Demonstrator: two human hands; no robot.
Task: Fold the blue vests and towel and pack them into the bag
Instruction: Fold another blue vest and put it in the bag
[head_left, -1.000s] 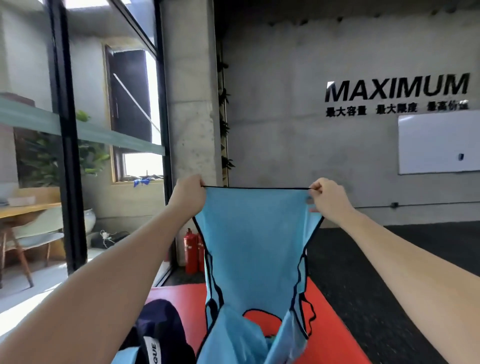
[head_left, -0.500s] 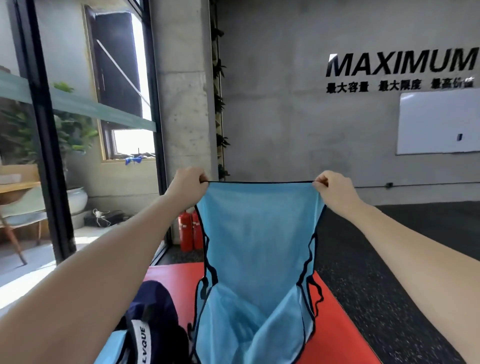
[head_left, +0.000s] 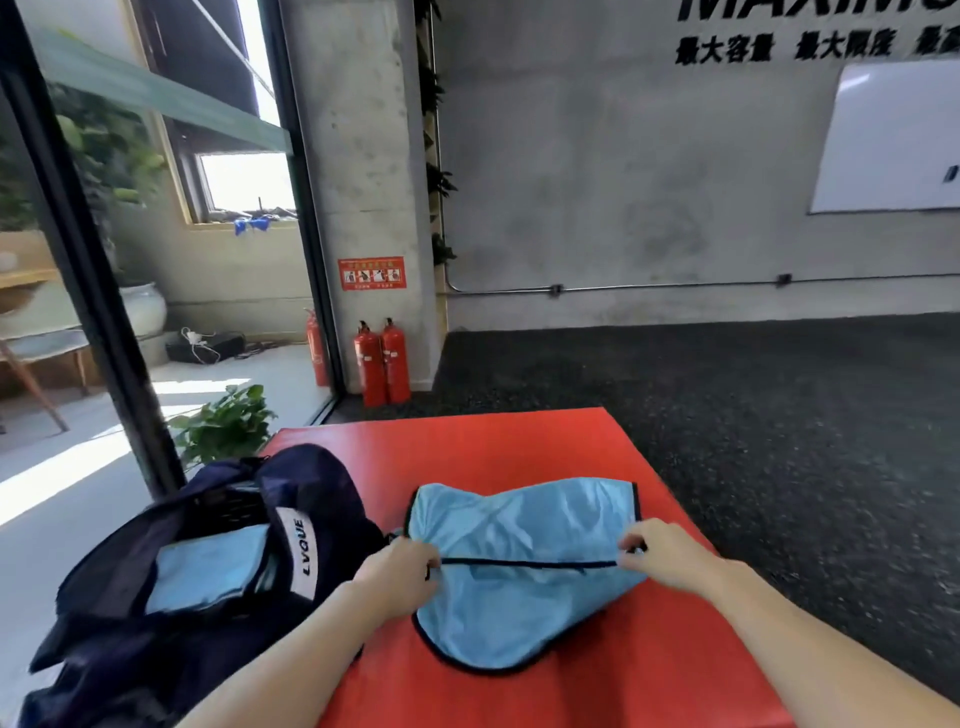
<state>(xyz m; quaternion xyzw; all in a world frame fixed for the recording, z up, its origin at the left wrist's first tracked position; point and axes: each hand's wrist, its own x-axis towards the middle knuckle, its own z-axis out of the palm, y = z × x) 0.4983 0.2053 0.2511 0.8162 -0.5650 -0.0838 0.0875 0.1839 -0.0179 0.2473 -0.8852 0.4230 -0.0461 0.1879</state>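
Vest: I see the blue vest (head_left: 519, 561) lying on the red mat (head_left: 519, 441), folded over itself, with its black-trimmed edge stretched in a line between my two hands.
Left hand: my left hand (head_left: 397, 574) pinches the left end of this edge — the fingers are curled around the trim.
Right hand: my right hand (head_left: 662, 558) pinches the right end in the same way, just above the cloth.
Bag: the dark navy bag (head_left: 171, 587) stands open at the left side of the mat, just beside the vest.
Inside bag: I see light blue cloth (head_left: 208, 569) there — vest or towel, I cannot tell.
Behind: two red fire extinguishers (head_left: 382, 361) stand by the concrete pillar.
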